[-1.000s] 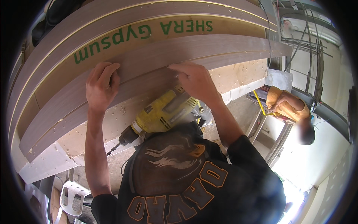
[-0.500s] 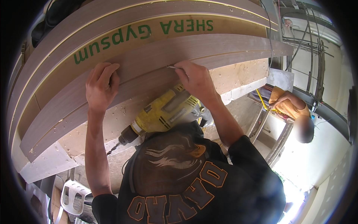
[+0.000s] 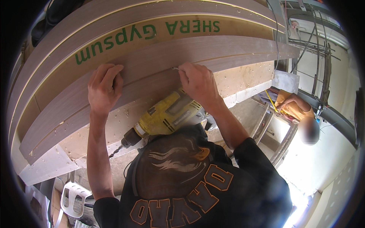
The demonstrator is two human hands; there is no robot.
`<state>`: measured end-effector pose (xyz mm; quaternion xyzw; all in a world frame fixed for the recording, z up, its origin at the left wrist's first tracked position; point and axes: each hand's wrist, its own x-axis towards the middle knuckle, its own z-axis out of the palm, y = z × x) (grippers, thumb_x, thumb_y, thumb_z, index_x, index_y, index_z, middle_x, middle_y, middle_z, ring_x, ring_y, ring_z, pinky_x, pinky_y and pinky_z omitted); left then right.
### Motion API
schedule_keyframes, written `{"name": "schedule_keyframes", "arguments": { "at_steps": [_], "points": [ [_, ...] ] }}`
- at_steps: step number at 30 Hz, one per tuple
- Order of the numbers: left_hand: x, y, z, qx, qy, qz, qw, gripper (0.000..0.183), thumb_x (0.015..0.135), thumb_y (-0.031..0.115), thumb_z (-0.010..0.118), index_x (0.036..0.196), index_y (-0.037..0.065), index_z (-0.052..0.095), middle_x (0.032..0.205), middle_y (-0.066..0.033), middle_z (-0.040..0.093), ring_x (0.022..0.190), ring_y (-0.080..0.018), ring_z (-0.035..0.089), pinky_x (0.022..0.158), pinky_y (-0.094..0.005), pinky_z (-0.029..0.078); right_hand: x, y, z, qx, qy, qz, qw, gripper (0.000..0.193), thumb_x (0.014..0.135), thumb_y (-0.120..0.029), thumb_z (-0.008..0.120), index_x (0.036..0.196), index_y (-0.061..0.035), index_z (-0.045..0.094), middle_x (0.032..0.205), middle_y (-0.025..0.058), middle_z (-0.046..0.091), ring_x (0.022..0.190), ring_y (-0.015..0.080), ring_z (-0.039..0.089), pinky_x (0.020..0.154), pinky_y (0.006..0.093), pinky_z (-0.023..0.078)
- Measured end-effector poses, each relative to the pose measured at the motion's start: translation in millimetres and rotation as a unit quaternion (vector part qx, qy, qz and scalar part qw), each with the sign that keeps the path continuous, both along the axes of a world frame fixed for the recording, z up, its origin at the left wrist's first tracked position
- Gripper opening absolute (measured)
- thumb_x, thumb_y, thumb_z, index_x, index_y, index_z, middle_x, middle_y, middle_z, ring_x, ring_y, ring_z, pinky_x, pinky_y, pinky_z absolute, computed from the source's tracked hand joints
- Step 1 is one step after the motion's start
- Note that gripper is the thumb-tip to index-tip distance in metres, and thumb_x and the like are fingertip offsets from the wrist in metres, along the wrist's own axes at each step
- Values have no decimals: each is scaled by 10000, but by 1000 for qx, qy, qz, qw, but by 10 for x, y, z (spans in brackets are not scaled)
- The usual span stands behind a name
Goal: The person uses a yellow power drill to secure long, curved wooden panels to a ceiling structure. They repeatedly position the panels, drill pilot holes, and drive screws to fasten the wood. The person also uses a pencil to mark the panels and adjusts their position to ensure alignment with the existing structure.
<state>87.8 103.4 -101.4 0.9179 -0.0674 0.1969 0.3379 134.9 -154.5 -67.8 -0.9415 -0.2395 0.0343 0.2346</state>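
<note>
My right hand [image 3: 199, 83] pinches a small, thin, pale piece [image 3: 175, 68] at the groove between two brown-grey planks [image 3: 152, 64]. Its kind is too small to make out. On the left, my left hand [image 3: 104, 86] rests on the planks with its fingers curled in. Whatever those fingers may hold is hidden. Between my forearms lies a yellow power drill [image 3: 167, 116] on its side, its dark bit pointing down to the left. Neither hand touches the drill.
Beyond the planks runs a tan board [image 3: 243, 33] with green lettering, then more long planks [image 3: 87, 22]. Wood chips dot the pale board [image 3: 243, 78] at the near edge. A white plastic chair [image 3: 74, 197] stands lower left. At right, another person [image 3: 291, 104] is beside a ladder [image 3: 283, 142].
My right hand has shifted slightly, still pinching the pale piece at the groove. My left hand stays in nearly the same place. The view has moved a little.
</note>
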Motion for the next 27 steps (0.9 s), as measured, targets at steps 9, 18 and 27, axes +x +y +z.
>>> {"name": "schedule_keyframes", "arguments": {
  "at_steps": [9,18,27],
  "points": [
    [10,-23,-12,11,-13,4,1000,220,684,-64,635,870,53,647,831,-68,609,717,-248,605,619,-347,486,-14,117,36,-17,50,-14,998,55,803,-52,615,840,-40,576,702,163,600,672,380,592,602,443,485],
    [16,-41,-19,-12,-12,10,1000,203,700,-56,623,867,54,654,841,-81,626,716,-269,615,619,-361,489,-133,-12,193,69,101,-71,990,91,819,-78,611,901,-42,622,748,159,621,699,368,607,611,401,485],
    [-3,-41,-2,6,-14,16,1000,194,715,-50,617,874,55,655,844,-82,622,718,-273,617,623,-361,492,-65,-102,-24,100,17,-39,994,81,816,-92,615,879,-42,631,774,155,634,722,367,611,621,417,489]
  ]
}}
